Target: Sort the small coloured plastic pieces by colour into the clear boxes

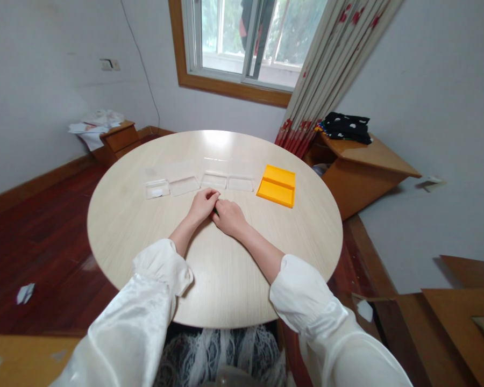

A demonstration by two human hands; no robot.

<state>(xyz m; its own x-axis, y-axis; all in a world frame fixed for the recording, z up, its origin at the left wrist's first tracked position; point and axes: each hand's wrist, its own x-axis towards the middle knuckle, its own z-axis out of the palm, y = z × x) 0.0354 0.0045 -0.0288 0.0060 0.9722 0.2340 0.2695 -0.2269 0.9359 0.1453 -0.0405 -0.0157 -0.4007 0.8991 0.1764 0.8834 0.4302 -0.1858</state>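
Note:
Over the middle of the round table, my left hand (205,204) and my right hand (229,216) meet with fingers curled together. A small dark green thing (215,212) shows between them, mostly hidden by the fingers, so its kind cannot be made out. Just beyond the hands lie several shallow clear plastic boxes, among them a clear box (157,189) with a small white slip in it at the left and another clear box (240,184) behind my right hand. To the right lies an opened yellow plastic case (277,185), hinged across its middle.
The pale round table (226,285) fills the centre. Beyond it are a window (242,48) and a curtain (318,70). A wooden cabinet (371,161) with dark folded cloth (344,127) stands at the right. A small wooden stand (121,141) with papers (94,123) is at the left.

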